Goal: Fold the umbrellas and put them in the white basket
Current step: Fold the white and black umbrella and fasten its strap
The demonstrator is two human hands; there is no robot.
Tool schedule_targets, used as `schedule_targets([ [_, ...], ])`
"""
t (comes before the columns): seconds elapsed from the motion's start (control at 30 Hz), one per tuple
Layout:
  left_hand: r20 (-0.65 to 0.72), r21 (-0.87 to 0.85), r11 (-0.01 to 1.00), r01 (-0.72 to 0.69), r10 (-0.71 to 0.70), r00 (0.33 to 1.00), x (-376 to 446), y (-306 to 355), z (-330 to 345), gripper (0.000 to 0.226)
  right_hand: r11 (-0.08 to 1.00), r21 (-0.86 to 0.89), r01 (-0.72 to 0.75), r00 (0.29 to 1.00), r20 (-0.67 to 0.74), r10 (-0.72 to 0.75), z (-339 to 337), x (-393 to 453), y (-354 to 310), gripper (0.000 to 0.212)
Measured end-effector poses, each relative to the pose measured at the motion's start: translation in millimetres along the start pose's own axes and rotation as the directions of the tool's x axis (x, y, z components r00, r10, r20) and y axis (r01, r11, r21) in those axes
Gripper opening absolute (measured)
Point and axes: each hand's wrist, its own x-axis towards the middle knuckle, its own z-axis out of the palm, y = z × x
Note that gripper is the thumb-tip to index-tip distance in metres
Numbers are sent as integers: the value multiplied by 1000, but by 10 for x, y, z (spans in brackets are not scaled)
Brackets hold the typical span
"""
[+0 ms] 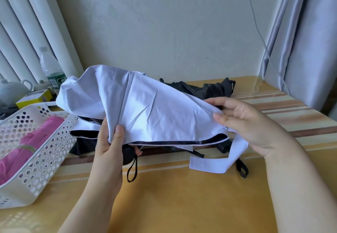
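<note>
Nearest, the left hand (pixel 109 141) has its grip closed on the crumpled white fabric canopy of a partly collapsed umbrella (pixel 138 105), thumb pressed on top of the cloth and fingers hidden beneath. The right hand (pixel 244 121) pinches the canopy's other edge between thumb and fingers. A white closure strap (pixel 215 163) hangs from the canopy onto the yellow striped worktop (pixel 182 196), and a black wrist loop (pixel 132 170) dangles below the left hand. At left stands the white perforated plastic basket (pixel 45 150) holding a folded pink umbrella (pixel 27 141). Behind the white umbrella lies a black umbrella (pixel 206 88) on the worktop. Farther left stand a clear plastic water bottle (pixel 51 68) and a white teapot (pixel 12 90).
</note>
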Motion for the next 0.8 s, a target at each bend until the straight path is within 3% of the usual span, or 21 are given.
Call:
schedule_targets([
  [0.1, 25, 52, 998, -30, 29, 999, -7, -13, -4, 40, 1000, -6, -18, 996, 88, 18, 42, 4, 33, 40],
  [0.23, 8, -11, 1000, -19, 19, 1000, -36, 16, 26, 40, 979, 186, 82, 997, -16, -80, 38, 29, 12, 23],
  [0.3, 4, -51, 999, -7, 7, 1000, -51, 43, 42, 40, 974, 206, 94, 996, -20, -92, -34, 12, 18, 31],
  [0.37, 11, -49, 999, -14, 14, 1000, -73, 63, 66, 41, 991, -131, -5, 999, -47, -1, -76, 20, 95, 39],
  [0.4, 22, -30, 999, -26, 26, 999, -87, 64, 85, 43, 941, -330, -82, 994, -98, 52, -66, 36, 137, 46],
  [0.43, 40, -2, 999, -42, 42, 998, -101, 53, 98, 45, 878, -462, -124, 982, -182, 43, -20, 60, 154, 51],
  [0.47, 62, 31, 998, -57, 55, 997, -115, 37, 117, 46, 824, -558, -95, 960, -271, -73, 62, 80, 139, 51],
  [0.53, 115, 99, 990, -96, 84, 990, -153, 23, 165, 45, 739, -651, 176, 834, -301, -463, 315, 69, 27, 36],
  [0.6, 156, 114, 985, -131, 113, 981, -189, 8, 214, 46, 628, -664, 406, 733, -174, -658, 626, 29, -30, 28],
  [0.73, 232, 149, 974, -168, 131, 964, -225, -1, 281, 48, 590, -712, 379, 801, -67, -595, 972, 48, 103, 50],
  [0.8, 262, 201, 956, -216, 160, 952, -245, 11, 298, 47, 524, -766, 373, 797, -25, -604, 983, 69, 156, 51],
])
